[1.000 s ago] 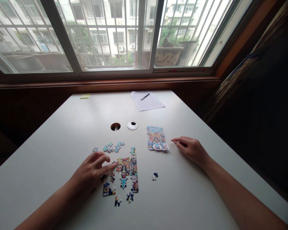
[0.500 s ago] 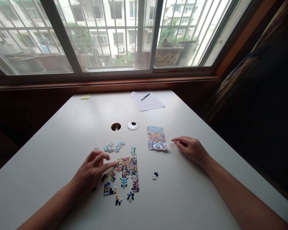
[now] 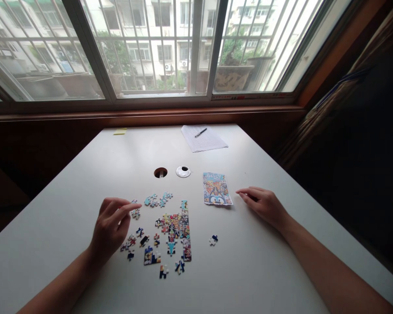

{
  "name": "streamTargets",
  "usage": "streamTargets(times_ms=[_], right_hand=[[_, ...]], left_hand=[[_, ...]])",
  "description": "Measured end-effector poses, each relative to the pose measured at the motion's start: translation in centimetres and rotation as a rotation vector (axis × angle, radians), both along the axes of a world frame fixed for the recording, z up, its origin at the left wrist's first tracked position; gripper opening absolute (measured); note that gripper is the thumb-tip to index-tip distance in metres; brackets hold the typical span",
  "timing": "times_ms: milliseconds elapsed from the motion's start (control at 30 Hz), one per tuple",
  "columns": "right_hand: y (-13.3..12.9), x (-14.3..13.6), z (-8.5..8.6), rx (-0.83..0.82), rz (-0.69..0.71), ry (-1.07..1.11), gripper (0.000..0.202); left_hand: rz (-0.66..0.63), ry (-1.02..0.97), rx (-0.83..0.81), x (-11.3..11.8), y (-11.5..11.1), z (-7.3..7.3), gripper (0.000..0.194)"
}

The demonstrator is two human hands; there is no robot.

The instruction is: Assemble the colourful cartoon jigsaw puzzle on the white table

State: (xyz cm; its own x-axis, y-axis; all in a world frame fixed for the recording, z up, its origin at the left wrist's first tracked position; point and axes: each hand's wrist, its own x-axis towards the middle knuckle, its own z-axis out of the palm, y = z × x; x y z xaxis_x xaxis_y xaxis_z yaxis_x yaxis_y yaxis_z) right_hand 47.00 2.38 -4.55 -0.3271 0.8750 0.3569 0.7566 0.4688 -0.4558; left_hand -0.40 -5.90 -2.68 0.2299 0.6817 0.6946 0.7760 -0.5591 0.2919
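My left hand (image 3: 113, 224) hovers at the left of the puzzle with its index finger stretched out over a small cluster of pieces (image 3: 136, 213); nothing shows in it. To its right lies the joined, partly built puzzle (image 3: 178, 224), with a straight right edge. Loose pieces (image 3: 127, 243) lie below the hand, and light blue ones (image 3: 165, 199) lie above the puzzle. My right hand (image 3: 262, 205) rests on the table with fingers extended, holding nothing, just right of the picture card (image 3: 217, 189). A single piece (image 3: 213, 240) lies below the card.
On the white table (image 3: 137, 157) are a round hole (image 3: 160, 172) and a silver ring cover (image 3: 183, 172). Papers (image 3: 206, 141) with a pen (image 3: 201, 132) lie near the far edge, and a yellow note (image 3: 120, 131) is at the far left. A barred window stands beyond.
My left hand has drawn back left and slightly up from the joined puzzle's left edge, uncovering loose pieces. My right hand has stayed beside the card. The view has shifted slightly.
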Motion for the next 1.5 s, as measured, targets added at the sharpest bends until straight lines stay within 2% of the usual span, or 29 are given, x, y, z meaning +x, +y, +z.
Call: streamTargets(times_ms=[167, 333, 467, 667, 967, 1500], right_hand=[[0.0, 0.1, -0.1, 0.003, 0.000, -0.007, 0.026], [0.1, 0.2, -0.2, 0.010, 0.001, -0.018, 0.026], [0.1, 0.2, -0.1, 0.031, 0.007, -0.021, 0.027], [0.1, 0.1, 0.1, 0.026, 0.008, -0.013, 0.027], [0.0, -0.1, 0.2, 0.041, 0.005, -0.031, 0.027], [0.0, -0.1, 0.2, 0.030, 0.009, -0.016, 0.027]], left_hand=[[0.193, -0.305, -0.145, -1.6, 0.7, -0.1, 0.020], [0.355, -0.701, -0.307, -3.1, 2.1, -1.4, 0.021], [0.365, -0.849, -0.375, -3.7, 2.8, -2.3, 0.025], [0.354, -0.857, -0.421, -3.8, 2.9, -2.4, 0.026], [0.350, -0.832, -0.423, -4.1, 3.0, -2.9, 0.028], [0.332, -0.883, -0.433, -4.2, 3.2, -3.0, 0.028]])
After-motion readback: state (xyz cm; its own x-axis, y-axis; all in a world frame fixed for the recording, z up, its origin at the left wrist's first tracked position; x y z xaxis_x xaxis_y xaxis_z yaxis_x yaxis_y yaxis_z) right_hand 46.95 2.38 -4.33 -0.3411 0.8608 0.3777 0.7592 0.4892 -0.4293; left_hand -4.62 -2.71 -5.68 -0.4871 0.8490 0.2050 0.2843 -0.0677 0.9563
